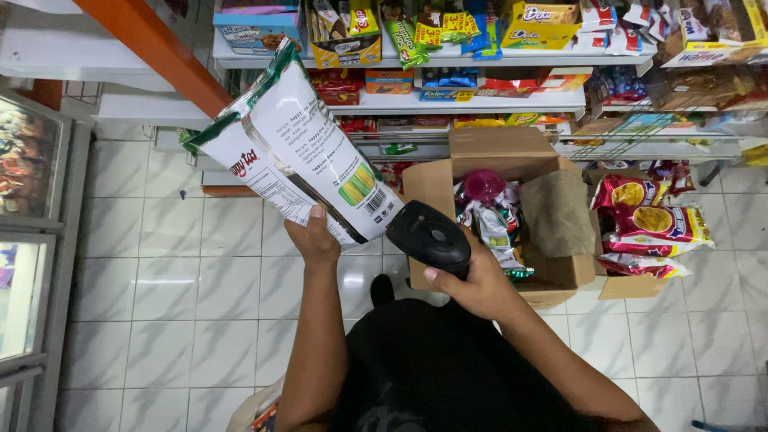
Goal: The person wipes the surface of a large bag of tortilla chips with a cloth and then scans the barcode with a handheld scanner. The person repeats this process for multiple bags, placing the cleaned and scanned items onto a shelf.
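Both hands grasped: a snack bag in the left, a scanner in the right.

The left hand clenched the bottom edge of the white, green-trimmed plastic snack bag, which rose tilted up-left above it. The right hand gripped a black handheld barcode scanner, its head just beside the bag's lower corner. Behind stood an open brown cardboard box of packets.

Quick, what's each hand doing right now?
Left hand: closed on the white snack bags, held up.
Right hand: closed on the black scanner, aimed at the bags.
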